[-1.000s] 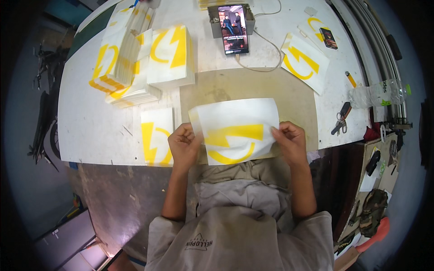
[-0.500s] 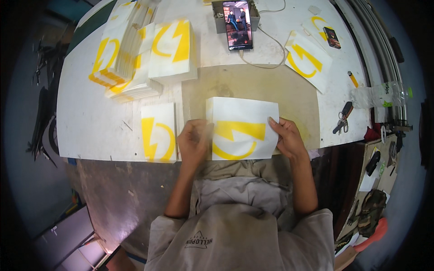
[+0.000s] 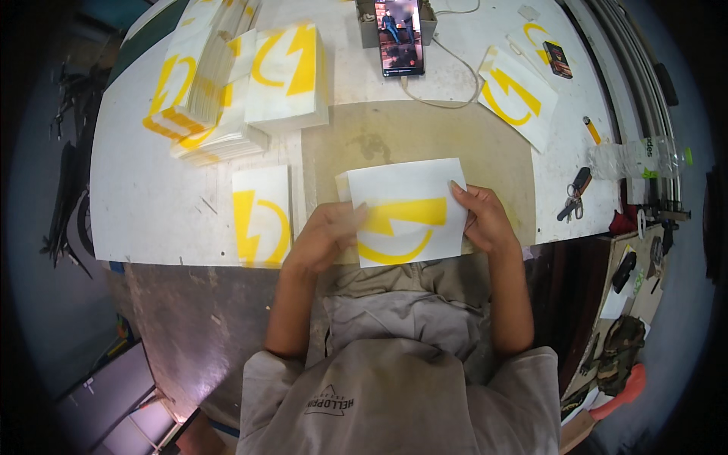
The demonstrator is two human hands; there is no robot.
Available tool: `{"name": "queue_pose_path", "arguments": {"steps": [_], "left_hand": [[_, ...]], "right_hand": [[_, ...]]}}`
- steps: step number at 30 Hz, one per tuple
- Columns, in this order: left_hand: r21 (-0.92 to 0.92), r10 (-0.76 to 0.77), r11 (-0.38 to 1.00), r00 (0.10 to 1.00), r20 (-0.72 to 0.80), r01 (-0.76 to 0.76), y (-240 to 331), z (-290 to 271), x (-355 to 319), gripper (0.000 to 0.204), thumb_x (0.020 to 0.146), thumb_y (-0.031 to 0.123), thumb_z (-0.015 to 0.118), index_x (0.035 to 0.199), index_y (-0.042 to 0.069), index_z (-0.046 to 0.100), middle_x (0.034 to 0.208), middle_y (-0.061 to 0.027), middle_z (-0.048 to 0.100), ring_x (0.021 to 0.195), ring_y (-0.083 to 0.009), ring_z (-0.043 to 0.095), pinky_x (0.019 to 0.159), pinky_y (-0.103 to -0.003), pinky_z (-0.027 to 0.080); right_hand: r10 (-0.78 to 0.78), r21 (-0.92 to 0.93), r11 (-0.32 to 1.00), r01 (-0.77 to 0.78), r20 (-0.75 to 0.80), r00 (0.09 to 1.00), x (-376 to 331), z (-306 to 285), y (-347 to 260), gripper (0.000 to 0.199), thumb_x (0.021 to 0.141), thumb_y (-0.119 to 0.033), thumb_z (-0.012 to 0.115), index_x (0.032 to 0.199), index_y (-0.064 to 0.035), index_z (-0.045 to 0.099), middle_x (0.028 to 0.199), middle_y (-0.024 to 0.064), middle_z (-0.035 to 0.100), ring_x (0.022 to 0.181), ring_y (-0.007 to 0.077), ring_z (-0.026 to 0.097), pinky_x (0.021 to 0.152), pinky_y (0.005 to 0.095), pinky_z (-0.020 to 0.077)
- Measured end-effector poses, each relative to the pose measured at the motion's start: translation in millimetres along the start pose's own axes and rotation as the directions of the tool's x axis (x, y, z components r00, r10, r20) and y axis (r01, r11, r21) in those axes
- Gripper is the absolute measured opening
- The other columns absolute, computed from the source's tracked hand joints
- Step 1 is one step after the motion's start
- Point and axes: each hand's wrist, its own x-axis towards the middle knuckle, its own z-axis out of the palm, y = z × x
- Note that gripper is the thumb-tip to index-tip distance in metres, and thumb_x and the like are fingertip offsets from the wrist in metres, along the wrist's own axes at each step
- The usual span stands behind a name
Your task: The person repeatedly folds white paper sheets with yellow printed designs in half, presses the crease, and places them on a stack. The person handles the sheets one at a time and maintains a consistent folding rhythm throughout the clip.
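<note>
A white printed paper with a yellow bolt and curve on it is held between my two hands at the table's front edge. My right hand is closed on its right edge, thumb on top and fingers underneath. At the left edge my left hand pinches the paper, its thumb slightly blurred by motion. A beige strip along that edge shows beside the sheet. Left of my left hand lies a narrow white printed piece with the same yellow marking. Beneath the work is a brownish mat.
Tall stacks of printed white pieces stand at the back left. A phone with a cable leans on a grey box. To the right are another printed piece, a small dark box, a yellow lighter, keys and a plastic bottle.
The held paper has tilted slightly, its right side a little higher. My left thumb now lies over its left edge. The whole view has shifted slightly.
</note>
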Motion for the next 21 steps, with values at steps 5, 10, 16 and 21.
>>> {"name": "queue_pose_path", "arguments": {"steps": [5, 10, 16, 21], "left_hand": [[0.107, -0.089, 0.990, 0.995, -0.054, 0.094, 6.9, 1.4, 28.1, 0.034, 0.109, 0.022, 0.058, 0.125, -0.007, 0.066, 0.125, -0.0129, 0.073, 0.113, -0.0189, 0.069, 0.104, -0.036, 0.052], [-0.179, 0.022, 0.984, 0.995, 0.094, -0.004, 19.4, -5.6, 38.1, 0.045, 0.108, 0.026, 0.062, 0.144, 0.000, 0.056, 0.137, -0.0059, 0.066, 0.125, -0.0157, 0.059, 0.110, -0.032, 0.044], [0.139, 0.105, 0.984, 0.994, 0.042, -0.110, 19.5, 3.8, 39.7, 0.066, 0.099, 0.008, 0.070, 0.158, 0.001, 0.040, 0.152, -0.0077, 0.054, 0.140, -0.0196, 0.051, 0.118, -0.036, 0.040], [0.378, 0.318, 0.848, 0.927, 0.199, -0.372, 14.2, 5.6, 30.2, 0.072, 0.090, -0.001, 0.078, 0.154, -0.001, 0.043, 0.144, -0.0110, 0.061, 0.135, -0.0193, 0.056, 0.111, -0.035, 0.046]], "right_hand": [[0.051, 0.051, 0.997, -0.051, 0.013, 0.999, 11.6, -0.1, -5.9, 0.041, 0.104, -0.019, 0.067, 0.134, 0.0086, 0.062, 0.120, 0.0127, 0.074, 0.104, 0.0184, 0.072, 0.094, 0.0345, 0.0572], [-0.241, -0.026, 0.968, 0.251, 0.205, 0.949, 7.4, 1.2, 0.5, 0.082, 0.095, -0.007, 0.075, 0.162, 0.0010, 0.028, 0.135, 0.0125, 0.067, 0.121, 0.0204, 0.066, 0.102, 0.0342, 0.0532], [-0.255, -0.224, 0.929, 0.294, 0.187, 0.949, 5.2, -0.8, 3.5, 0.078, 0.091, 0.002, 0.076, 0.158, 0.0021, 0.035, 0.132, 0.0126, 0.069, 0.118, 0.0161, 0.067, 0.100, 0.0313, 0.0531], [-0.217, -0.083, 0.975, 0.208, -0.122, 0.968, 13.4, 13.2, -0.2, 0.053, 0.094, 0.002, 0.073, 0.143, 0.0055, 0.053, 0.119, 0.0127, 0.075, 0.105, 0.0129, 0.072, 0.095, 0.0288, 0.0545]]}}
